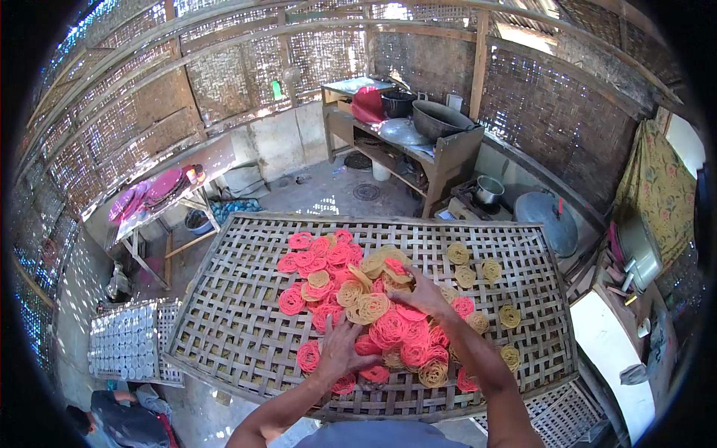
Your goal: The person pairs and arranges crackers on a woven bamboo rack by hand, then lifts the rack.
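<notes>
A pile of thin, lacy coiled crackers, pink ones (390,328) and yellow-beige ones (369,308), lies heaped on a woven bamboo drying tray (254,321). My left hand (343,352) rests at the pile's near left side, fingers spread and touching pink coils. At the upper right of the heap, my right hand (420,293) curls its fingers around a few pink and beige coils, thumb apart on the near side. Parts of those coils are hidden under the hand. Single beige coils (510,316) lie flat in loose rows at the right.
Behind the tray stands a wooden bench (455,160) with a large dark pot (441,119). A smaller metal pot (489,190) sits beside a big round lid (547,222). A low table (160,194) is at the left. Another person (131,420) is at the lower left.
</notes>
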{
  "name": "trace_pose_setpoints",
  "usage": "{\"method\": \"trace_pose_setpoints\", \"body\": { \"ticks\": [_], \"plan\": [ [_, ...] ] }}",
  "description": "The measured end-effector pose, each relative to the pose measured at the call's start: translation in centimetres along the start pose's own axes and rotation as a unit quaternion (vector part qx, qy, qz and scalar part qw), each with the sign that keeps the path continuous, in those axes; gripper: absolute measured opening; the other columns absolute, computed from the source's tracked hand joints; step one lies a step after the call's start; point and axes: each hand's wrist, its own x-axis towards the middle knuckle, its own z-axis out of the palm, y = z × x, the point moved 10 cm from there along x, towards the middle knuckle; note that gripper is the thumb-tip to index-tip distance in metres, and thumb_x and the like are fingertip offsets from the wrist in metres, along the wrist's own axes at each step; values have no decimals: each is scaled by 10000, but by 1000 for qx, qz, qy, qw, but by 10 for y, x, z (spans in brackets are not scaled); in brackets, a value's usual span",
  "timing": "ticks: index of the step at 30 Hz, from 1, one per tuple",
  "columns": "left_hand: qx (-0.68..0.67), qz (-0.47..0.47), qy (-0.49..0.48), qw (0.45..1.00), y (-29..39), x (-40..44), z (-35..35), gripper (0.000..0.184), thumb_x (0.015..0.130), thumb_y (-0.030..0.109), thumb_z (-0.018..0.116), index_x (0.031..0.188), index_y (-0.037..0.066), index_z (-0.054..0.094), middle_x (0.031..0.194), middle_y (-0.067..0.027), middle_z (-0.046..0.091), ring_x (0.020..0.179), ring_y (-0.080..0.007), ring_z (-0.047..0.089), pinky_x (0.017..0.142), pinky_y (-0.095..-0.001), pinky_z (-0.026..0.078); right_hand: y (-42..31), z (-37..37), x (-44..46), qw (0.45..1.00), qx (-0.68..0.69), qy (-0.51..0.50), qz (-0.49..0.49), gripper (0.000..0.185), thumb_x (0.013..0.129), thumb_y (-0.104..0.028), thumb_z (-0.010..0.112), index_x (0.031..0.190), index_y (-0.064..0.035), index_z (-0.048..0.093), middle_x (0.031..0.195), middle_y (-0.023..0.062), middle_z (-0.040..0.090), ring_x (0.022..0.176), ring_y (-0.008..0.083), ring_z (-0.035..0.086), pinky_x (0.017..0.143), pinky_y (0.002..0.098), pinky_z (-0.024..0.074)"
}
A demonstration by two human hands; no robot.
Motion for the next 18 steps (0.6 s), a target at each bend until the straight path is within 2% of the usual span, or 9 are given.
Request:
{"method": "trace_pose_setpoints", "body": {
  "ticks": [1, 2, 5, 6, 9, 10, 13, 17, 18],
  "plan": [
    [-14, 0, 0, 1000, -1, 5, 2, 1005, 645, 580, 844, 1433, 71, 485, 1283, -207, 608, 1267, -361, 542, 1188, -631, 216, 1, 3, 1, 999, 47, 1, -4, 1011, 693, -514, 884, 1484, -45, 464, 1427, 239, 556, 1323, 324, 545, 1126, 423, 410],
    [-38, -14, -3, 999, -2, 6, 3, 881, 639, 383, 880, 1388, 81, 527, 1157, -150, 683, 1094, -326, 644, 1183, -629, 234, -6, -2, 0, 995, 80, 28, -59, 899, 730, -358, 900, 1464, -44, 488, 1367, 226, 607, 1258, 306, 598, 1078, 400, 455],
    [-92, 13, 103, 990, -1, 12, -18, 771, 620, 248, 897, 1316, 88, 607, 1141, -156, 694, 1102, -329, 644, 1161, -557, 324, -51, -17, -14, 984, 176, -10, 2, 759, 775, -161, 881, 1411, 22, 510, 1267, 162, 660, 1095, 230, 663, 946, 365, 539],
    [-129, -14, 157, 979, -13, 16, -24, 611, 646, 162, 900, 1209, 74, 678, 1078, -164, 723, 1026, -309, 692, 1015, -449, 497, -37, -20, 3, 992, 76, 52, -84, 671, 800, -84, 842, 1389, 12, 535, 1242, 160, 669, 1065, 196, 670, 894, 338, 560],
    [-216, -127, 171, 953, -27, 25, -54, 530, 693, 184, 904, 1167, 66, 700, 1011, -162, 745, 921, -286, 734, 817, -370, 579, -103, -47, -24, 973, -3, 77, -218, 684, 791, -85, 836, 1405, -35, 537, 1185, 154, 681, 1027, 210, 680, 867, 331, 561],
    [-186, -67, 212, 957, -31, 27, -62, 554, 720, 232, 909, 1203, 76, 686, 972, -143, 756, 847, -265, 751, 749, -354, 589, -135, -58, -39, 946, -73, 114, -295, 703, 780, -93, 833, 1421, -94, 546, 1151, 125, 668, 953, 223, 677, 817, 322, 560],
    [-206, -128, 246, 938, -49, 29, -90, 598, 706, 257, 919, 1228, 92, 678, 965, -136, 758, 849, -260, 750, 764, -352, 589, -162, -67, -53, 951, -81, 109, -278, 701, 778, -107, 829, 1423, -116, 554, 1147, 101, 644, 901, 232, 660, 797, 330, 555],
    [-148, -141, 208, 956, -53, 10, -106, 1072, 635, 413, 944, 1476, -1, 425, 1431, -253, 533, 1333, -371, 527, 1092, -450, 434, -125, -75, -59, 970, -49, 103, -217, 786, 774, -254, 875, 1459, -104, 519, 1172, 135, 633, 946, 236, 662, 822, 329, 559],
    [-109, -123, 186, 969, -53, -4, -99, 1152, 614, 473, 933, 1499, -9, 374, 1485, -272, 442, 1388, -403, 426, 1132, -483, 362, -85, -64, -52, 977, -88, 66, -182, 1024, 713, -448, 907, 1530, -83, 411, 1248, 172, 621, 1065, 314, 657, 936, 394, 539]
  ]
}}
